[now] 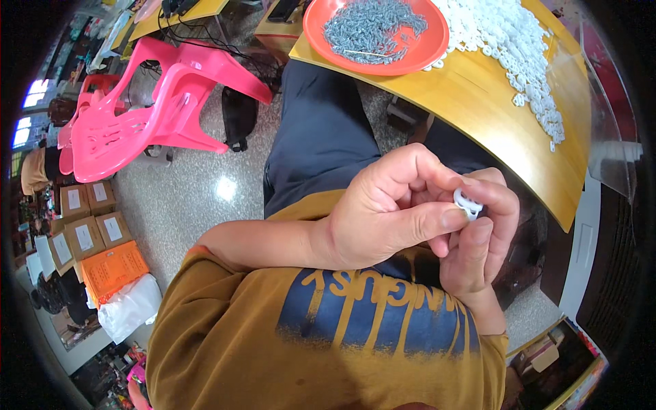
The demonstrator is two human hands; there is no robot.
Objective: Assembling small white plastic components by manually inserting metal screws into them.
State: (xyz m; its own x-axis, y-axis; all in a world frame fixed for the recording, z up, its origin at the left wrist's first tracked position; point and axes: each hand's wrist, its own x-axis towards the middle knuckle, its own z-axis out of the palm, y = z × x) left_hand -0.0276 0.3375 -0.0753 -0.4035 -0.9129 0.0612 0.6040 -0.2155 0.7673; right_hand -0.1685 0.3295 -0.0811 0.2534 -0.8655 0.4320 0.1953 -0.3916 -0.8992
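Observation:
Close together over my lap, both hands grip one small white plastic piece (467, 203) with openings in it. My left hand (379, 215) pinches it from the left between thumb and fingertips. From the right, my right hand (486, 232) closes its thumb and forefinger round the same piece. Fingers cover part of it, so its full shape is hidden. On the table beyond, a shallow red-orange basin (437, 42) holds a heap of small grey pieces (365, 29). Right of the basin spreads a large pile of small white plastic pieces (509, 34).
The yellow wooden table (492, 133) has its near edge just beyond my hands. Pink plastic chairs (171, 89) stand on the floor at left. Cardboard boxes (85, 236), an orange package (115, 270) and a white bag (130, 307) lie at lower left.

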